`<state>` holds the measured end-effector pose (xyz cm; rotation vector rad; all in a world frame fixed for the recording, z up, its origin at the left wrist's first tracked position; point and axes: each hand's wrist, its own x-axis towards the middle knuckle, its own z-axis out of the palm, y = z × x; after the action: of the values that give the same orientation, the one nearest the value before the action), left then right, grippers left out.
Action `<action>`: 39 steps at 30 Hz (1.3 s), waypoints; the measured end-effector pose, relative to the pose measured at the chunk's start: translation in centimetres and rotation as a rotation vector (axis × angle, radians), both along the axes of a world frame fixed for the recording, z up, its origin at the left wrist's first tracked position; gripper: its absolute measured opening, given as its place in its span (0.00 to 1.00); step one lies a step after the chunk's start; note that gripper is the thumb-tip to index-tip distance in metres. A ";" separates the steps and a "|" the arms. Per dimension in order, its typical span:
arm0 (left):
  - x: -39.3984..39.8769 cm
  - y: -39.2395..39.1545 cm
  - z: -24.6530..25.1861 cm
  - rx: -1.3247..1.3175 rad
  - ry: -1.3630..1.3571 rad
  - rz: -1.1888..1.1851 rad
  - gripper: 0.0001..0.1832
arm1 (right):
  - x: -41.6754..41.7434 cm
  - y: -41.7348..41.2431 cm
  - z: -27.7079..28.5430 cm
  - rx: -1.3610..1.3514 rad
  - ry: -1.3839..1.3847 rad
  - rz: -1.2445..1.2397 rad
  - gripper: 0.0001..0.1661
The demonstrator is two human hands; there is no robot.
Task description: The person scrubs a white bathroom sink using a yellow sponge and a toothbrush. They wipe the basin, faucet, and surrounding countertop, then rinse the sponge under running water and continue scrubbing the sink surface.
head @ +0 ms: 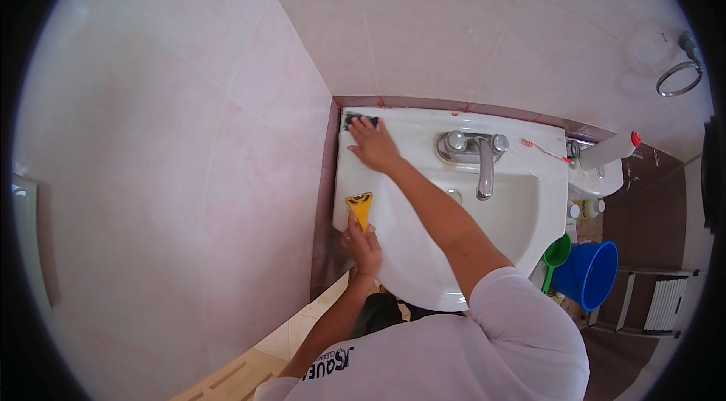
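My right hand lies flat with its fingers spread, pressing on a dark scouring pad at the back left corner of the white washbasin. The pad is partly covered by the fingertips. My left hand grips the lower end of a yellow scraper, its head pointing up over the basin's left rim. The chrome double-handle faucet stands to the right of my right hand. A red and white toothbrush rests on the basin's back ledge.
Tiled walls border the basin at left and back. On the right are a white bottle with a red cap on a toilet tank, a green dipper, a blue bucket and small bottles. A metal ring hangs on the wall.
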<state>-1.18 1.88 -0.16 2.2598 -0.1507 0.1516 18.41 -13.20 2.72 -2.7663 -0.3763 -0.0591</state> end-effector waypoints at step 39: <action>-0.3 0.0 0.5 0.122 -0.058 0.045 0.29 | 3.2 -0.6 -1.3 0.116 -0.431 -0.182 0.16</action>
<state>-1.51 1.92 0.37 2.3830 -0.1431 0.2376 21.61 -13.81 1.44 -2.6495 -0.2153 -0.7058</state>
